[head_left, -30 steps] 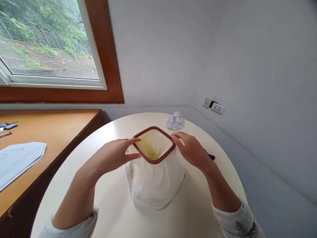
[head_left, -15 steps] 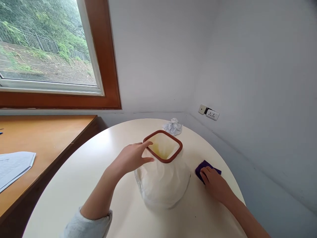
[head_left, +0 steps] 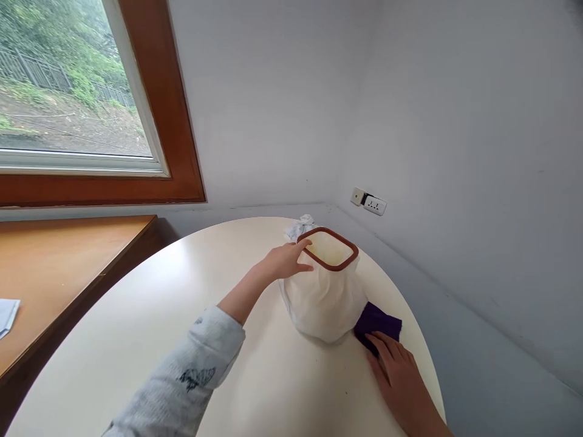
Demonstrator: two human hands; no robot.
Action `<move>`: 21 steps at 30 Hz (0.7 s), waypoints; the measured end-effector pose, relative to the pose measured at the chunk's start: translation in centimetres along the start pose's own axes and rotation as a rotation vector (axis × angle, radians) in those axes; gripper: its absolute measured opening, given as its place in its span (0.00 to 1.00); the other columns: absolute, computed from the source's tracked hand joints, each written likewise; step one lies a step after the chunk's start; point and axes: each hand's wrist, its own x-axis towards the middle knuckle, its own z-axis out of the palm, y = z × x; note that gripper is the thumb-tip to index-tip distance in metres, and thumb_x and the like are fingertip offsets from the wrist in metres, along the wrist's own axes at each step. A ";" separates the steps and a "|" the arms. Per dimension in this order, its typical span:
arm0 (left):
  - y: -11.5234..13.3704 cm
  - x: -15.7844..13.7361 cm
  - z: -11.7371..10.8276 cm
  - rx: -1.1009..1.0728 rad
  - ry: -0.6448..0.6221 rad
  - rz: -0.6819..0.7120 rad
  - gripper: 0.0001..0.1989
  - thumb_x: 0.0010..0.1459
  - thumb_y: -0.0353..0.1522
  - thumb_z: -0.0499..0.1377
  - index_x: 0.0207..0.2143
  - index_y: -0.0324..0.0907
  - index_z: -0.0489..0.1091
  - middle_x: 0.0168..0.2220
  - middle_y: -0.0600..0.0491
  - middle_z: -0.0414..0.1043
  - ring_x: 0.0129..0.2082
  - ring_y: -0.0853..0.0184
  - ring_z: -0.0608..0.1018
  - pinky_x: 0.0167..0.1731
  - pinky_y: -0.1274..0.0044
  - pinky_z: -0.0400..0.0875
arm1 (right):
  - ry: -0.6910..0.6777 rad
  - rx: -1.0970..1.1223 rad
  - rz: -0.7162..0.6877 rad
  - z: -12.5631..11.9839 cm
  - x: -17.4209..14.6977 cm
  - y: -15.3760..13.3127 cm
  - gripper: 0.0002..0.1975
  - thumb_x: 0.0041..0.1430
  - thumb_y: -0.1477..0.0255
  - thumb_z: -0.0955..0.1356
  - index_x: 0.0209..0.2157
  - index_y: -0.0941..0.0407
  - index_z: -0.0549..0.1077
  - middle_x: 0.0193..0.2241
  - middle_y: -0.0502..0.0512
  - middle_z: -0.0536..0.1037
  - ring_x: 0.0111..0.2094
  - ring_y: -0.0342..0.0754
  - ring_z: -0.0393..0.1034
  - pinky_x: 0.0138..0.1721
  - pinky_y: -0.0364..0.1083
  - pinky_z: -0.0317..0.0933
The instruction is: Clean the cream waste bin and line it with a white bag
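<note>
A trash bin point(head_left: 339, 267) with a brown rim and a pale liner bag hanging over its sides stands on the round table. My left hand point(head_left: 289, 258) grips the left side of its rim, with fingers over the edge and the thumb outside. Close to the bin's right side lies a folded dark purple cloth point(head_left: 380, 321). The fingers of my right hand point(head_left: 394, 364) press on the near edge of this cloth against the tabletop. Behind the bin, partly hidden by it, is a crumpled, knotted white plastic bag point(head_left: 300, 227).
The round cream table point(head_left: 182, 291) has a few dark specks near its front. A wooden desk point(head_left: 59, 267) with papers point(head_left: 8, 315) adjoins on the left, below a window point(head_left: 68, 79). Walls meet behind the table, with a power socket point(head_left: 375, 205) on the right one.
My left hand has pushed the bin away and to the right, close to the white bag and the cloth. My right hand has drawn back slightly on the cloth. The view has shifted right.
</note>
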 end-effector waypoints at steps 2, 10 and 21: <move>0.3 1.5 0.3 0.022 -0.016 0.020 0.34 0.53 0.51 0.50 0.58 0.46 0.48 0.49 0.44 0.67 0.43 0.56 0.72 0.35 0.71 0.66 | 0.029 0.000 -0.010 0.3 -0.1 -0.1 0.20 0.61 0.63 0.56 0.50 0.53 0.68 0.49 0.58 0.70 0.52 0.55 0.62 0.52 0.57 0.58; 2.4 6.2 1.4 0.104 -0.046 0.047 0.34 0.54 0.49 0.50 0.59 0.45 0.46 0.47 0.43 0.68 0.41 0.57 0.73 0.34 0.73 0.65 | 0.081 0.003 -0.048 0.4 0.0 0.8 0.18 0.61 0.64 0.58 0.49 0.54 0.67 0.49 0.57 0.70 0.51 0.53 0.63 0.50 0.56 0.60; -1.4 -0.4 0.7 0.307 0.076 0.079 0.36 0.58 0.47 0.47 0.63 0.48 0.33 0.56 0.39 0.58 0.48 0.53 0.70 0.45 0.66 0.62 | 0.207 -0.063 -0.155 0.9 -0.1 1.2 0.16 0.61 0.65 0.59 0.48 0.55 0.67 0.46 0.59 0.71 0.47 0.53 0.66 0.45 0.54 0.63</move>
